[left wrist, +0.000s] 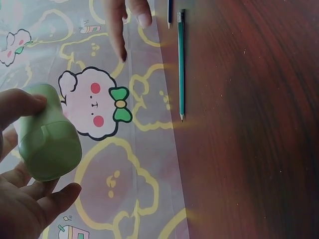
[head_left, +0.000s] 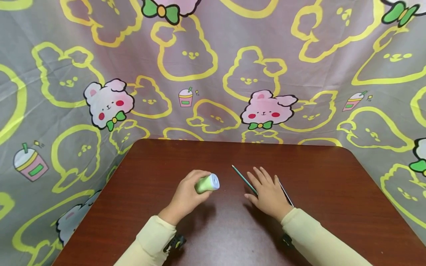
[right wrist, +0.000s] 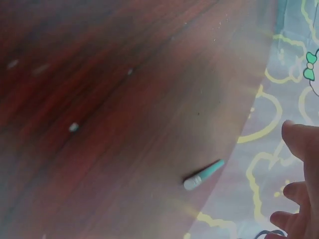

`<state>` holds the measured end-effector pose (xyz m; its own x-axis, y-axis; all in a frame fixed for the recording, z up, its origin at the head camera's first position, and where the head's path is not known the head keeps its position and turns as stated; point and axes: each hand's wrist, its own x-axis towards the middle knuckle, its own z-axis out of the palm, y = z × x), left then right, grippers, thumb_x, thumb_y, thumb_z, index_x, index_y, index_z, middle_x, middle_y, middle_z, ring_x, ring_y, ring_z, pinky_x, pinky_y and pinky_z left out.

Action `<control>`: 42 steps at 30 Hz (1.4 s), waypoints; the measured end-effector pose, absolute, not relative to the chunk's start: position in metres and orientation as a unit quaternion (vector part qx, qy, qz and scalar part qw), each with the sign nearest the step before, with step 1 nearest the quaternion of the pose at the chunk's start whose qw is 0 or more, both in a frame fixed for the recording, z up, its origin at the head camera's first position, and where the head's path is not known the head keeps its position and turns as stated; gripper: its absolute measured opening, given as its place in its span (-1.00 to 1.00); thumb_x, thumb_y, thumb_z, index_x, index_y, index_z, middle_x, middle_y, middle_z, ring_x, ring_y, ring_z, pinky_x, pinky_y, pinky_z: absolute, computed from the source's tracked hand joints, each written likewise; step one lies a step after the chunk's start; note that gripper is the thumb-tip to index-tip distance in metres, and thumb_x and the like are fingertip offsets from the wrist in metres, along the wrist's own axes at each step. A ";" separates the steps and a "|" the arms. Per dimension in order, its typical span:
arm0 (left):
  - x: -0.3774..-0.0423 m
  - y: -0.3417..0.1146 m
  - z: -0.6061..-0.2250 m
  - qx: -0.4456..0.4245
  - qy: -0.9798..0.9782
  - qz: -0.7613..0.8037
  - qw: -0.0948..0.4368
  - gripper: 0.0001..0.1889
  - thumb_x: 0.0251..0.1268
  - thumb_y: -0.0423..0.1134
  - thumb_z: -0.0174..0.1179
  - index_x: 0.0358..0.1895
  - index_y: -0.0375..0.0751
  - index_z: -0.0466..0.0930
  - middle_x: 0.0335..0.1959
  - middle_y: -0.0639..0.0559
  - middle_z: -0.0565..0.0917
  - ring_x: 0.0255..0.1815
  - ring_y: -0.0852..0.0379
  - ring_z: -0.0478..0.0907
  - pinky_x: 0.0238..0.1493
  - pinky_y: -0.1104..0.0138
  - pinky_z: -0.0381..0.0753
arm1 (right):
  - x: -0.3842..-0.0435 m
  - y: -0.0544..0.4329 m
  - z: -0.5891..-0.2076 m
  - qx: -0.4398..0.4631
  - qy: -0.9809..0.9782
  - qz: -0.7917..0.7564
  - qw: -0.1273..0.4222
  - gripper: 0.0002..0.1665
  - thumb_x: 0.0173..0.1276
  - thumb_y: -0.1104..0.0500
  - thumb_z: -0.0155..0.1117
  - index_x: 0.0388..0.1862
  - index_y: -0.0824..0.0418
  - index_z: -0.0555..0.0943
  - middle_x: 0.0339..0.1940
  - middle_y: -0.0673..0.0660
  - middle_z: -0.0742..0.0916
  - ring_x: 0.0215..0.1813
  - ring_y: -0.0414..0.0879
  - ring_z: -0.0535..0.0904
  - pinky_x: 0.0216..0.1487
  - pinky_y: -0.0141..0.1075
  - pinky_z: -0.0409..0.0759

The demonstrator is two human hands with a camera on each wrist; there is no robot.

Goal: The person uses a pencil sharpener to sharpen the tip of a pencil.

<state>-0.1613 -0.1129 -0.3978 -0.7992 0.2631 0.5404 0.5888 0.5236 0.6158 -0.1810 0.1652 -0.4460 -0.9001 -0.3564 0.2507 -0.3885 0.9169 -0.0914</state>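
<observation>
My left hand (head_left: pixel 184 197) grips a light green pencil sharpener (head_left: pixel 203 184) with a pale blue-white end that shows a round mark like a hole. In the left wrist view its green rounded body (left wrist: pixel 50 144) sits between thumb and fingers, held above the table. My right hand (head_left: pixel 269 192) is spread palm down, fingers extended. A teal pencil (head_left: pixel 242 177) lies to its left, partly hidden by the hand. On its other side is a dark pencil (head_left: pixel 287 194). Whether the right hand touches either pencil, I cannot tell.
The brown wooden table (head_left: pixel 159 159) has rounded far corners. A grey-pink curtain (head_left: pixel 213 88) printed with yellow outlines and cartoon rabbits hangs behind the table and along its sides. Small pale specks dot the tabletop in the right wrist view.
</observation>
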 end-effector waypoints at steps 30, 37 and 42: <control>-0.164 -0.109 -0.398 -0.260 -0.846 -0.421 0.200 -0.47 -0.21 -0.47 0.47 0.00 -0.21 0.63 -0.09 0.01 0.63 -0.11 0.09 0.57 -0.14 0.28 0.55 | -0.143 0.234 -0.433 0.148 -0.973 0.073 0.161 -0.09 0.16 -0.13 0.40 0.39 0.26 0.35 0.41 0.29 0.37 0.45 0.24 0.18 0.21 0.37 0.20; -0.164 -0.108 -0.397 -0.265 -0.845 -0.419 0.199 -0.48 -0.18 -0.44 0.48 0.01 -0.22 0.63 -0.08 0.01 0.62 -0.12 0.10 0.56 -0.15 0.29 0.56 | -0.138 0.250 -0.435 0.124 -0.979 0.078 0.143 -0.05 0.13 -0.13 0.40 0.40 0.29 0.33 0.39 0.32 0.40 0.41 0.26 0.21 0.17 0.38 0.21; -0.164 -0.108 -0.396 -0.261 -0.846 -0.421 0.195 -0.48 -0.18 -0.45 0.48 0.01 -0.22 0.63 -0.09 0.01 0.62 -0.12 0.10 0.56 -0.15 0.29 0.55 | -0.134 0.259 -0.436 0.111 -0.983 0.087 0.120 0.00 0.07 -0.12 0.45 0.41 0.30 0.31 0.37 0.34 0.41 0.39 0.29 0.24 0.15 0.39 0.23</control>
